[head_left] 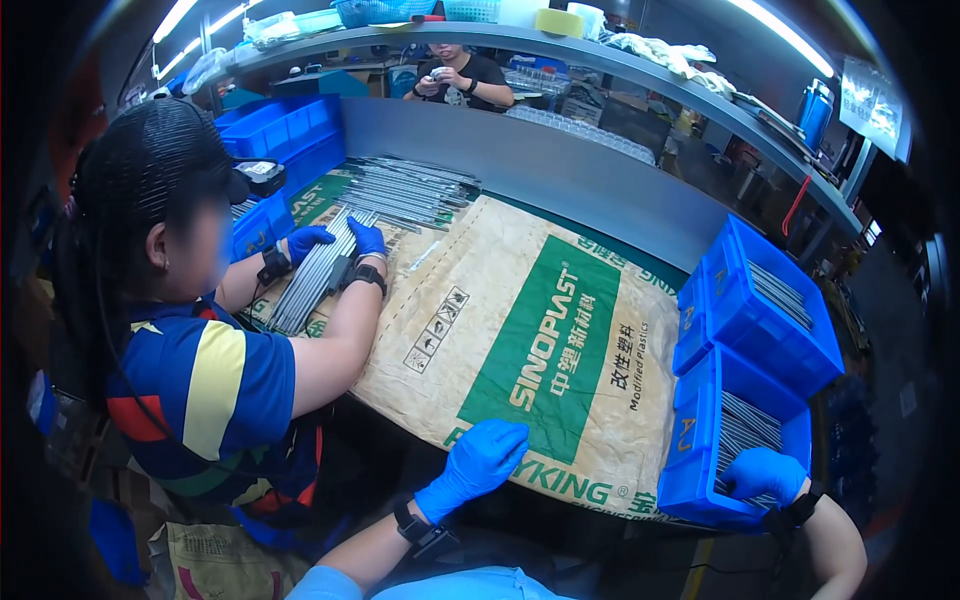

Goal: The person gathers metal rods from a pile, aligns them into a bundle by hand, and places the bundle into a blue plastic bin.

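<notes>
My left hand (485, 458), in a blue glove, hovers over the near edge of the paper-covered table. Its fingers are curled together, and nothing shows in them. At the far right, my right hand (765, 475), also gloved in blue, reaches into the nearer blue bin (693, 440). Thin grey metal rods (745, 430) lie in that bin. The right fingers point down among the rods, and their tips are hidden, so I cannot see whether they grip any.
Another blue bin (790, 262) with rods stands behind the nearer one. A brown paper sack (430, 300) covers the table. On the left, a co-worker's gloved hands (367, 238) hold a bundle of rods (318, 275). More rods (400, 190) lie farther back, before a grey panel (560, 140).
</notes>
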